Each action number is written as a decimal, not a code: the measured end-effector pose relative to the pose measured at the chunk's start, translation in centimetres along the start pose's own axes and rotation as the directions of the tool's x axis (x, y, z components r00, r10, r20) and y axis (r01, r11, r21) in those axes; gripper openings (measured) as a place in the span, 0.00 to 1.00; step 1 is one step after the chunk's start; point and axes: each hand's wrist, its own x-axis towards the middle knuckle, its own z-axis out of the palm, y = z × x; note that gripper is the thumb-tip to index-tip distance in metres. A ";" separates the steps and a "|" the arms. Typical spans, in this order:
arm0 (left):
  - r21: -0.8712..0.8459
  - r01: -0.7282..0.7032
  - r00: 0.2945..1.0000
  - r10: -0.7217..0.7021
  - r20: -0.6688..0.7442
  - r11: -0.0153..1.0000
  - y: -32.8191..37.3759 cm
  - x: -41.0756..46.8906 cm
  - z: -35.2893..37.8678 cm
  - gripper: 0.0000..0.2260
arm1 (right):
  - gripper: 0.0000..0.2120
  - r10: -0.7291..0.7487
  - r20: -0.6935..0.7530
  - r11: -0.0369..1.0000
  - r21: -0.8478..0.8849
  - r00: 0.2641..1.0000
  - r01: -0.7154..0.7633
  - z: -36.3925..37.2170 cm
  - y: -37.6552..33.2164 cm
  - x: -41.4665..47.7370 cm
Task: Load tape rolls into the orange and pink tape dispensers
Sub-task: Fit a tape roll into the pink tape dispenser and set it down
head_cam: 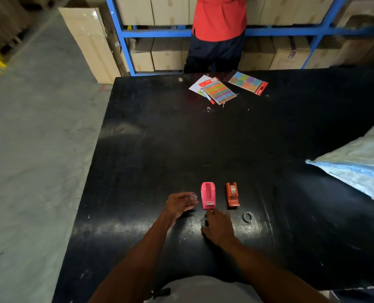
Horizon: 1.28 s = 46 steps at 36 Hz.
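Note:
The pink tape dispenser (208,195) stands on the black table (181,138) with its roll cavity empty. Just right of it, the orange tape dispenser (232,194) has a clear roll seated inside. My left hand (179,205) hovers left of the pink dispenser, its fingertips holding a blurred clear tape roll (192,197). My right hand (219,226) lies palm down in front of the pink dispenser, one fingertip touching its front end. A small grey ring (204,222) lies against that hand's thumb side. A second grey ring (247,216) lies free to the right.
At the far edge of the table lie packets of coloured sticky notes (218,92) (248,82) and a marker. A person in a red shirt (219,18) stands there before blue shelving with cardboard boxes. A white and blue plastic sack (356,162) covers the table's right side.

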 end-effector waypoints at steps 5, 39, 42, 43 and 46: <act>0.022 0.004 0.999 -0.003 -0.051 1.000 0.1 -0.2 -0.6 0.14 | 0.17 -0.040 -0.036 0.889 0.455 0.999 0.052 -1.8 0.9 0.0; 0.027 -0.085 0.995 0.086 -0.051 0.996 1.0 -0.1 3.0 0.08 | 0.18 -0.202 -0.259 0.724 0.610 0.945 0.322 -8.9 2.8 2.9; 0.040 -0.084 0.994 0.087 -0.060 0.996 0.8 0.0 3.1 0.06 | 0.18 -0.218 -0.249 0.731 0.599 0.944 0.326 -9.2 2.8 3.0; 0.040 -0.076 0.995 0.078 -0.055 0.996 0.7 0.0 3.2 0.06 | 0.19 -0.225 -0.249 0.733 0.594 0.942 0.332 -9.2 2.9 3.1; 0.037 -0.053 0.998 0.054 -0.025 0.998 0.6 0.2 3.3 0.05 | 0.19 -0.220 -0.226 0.765 0.563 0.949 0.311 -8.9 3.2 3.3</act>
